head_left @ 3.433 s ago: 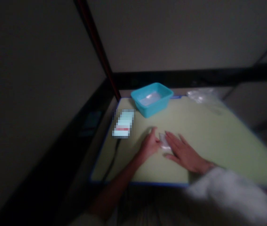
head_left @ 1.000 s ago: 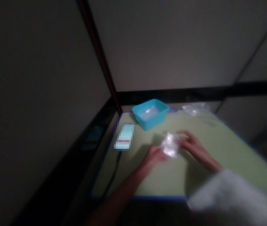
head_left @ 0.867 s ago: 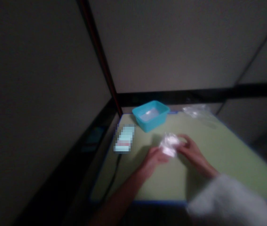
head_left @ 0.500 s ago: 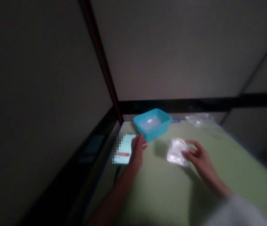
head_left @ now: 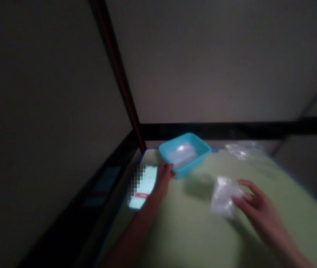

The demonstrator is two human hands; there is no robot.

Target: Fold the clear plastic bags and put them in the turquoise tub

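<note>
My left hand [head_left: 166, 175] is at the near left corner of a turquoise plastic basket [head_left: 193, 169], its fingers closed on the rim. Inside the basket lies a shiny, clear plastic packet [head_left: 184, 153]. Over the green table, my right hand [head_left: 254, 203] pinches a small, crinkled clear plastic bag [head_left: 225, 195] by its right side. What the bag contains is too blurred to make out.
A lit phone [head_left: 144, 186] with a red bar on its screen lies left of my left hand. Crumpled clear plastic [head_left: 243, 150] rests at the back right of the green table [head_left: 194, 230]. Walls [head_left: 216, 67] stand behind and to the left.
My right hand has moved right and nearer to me with the plastic bag. The basket's right side has shifted a little to the right, with my left hand at its corner. The view has shifted slightly.
</note>
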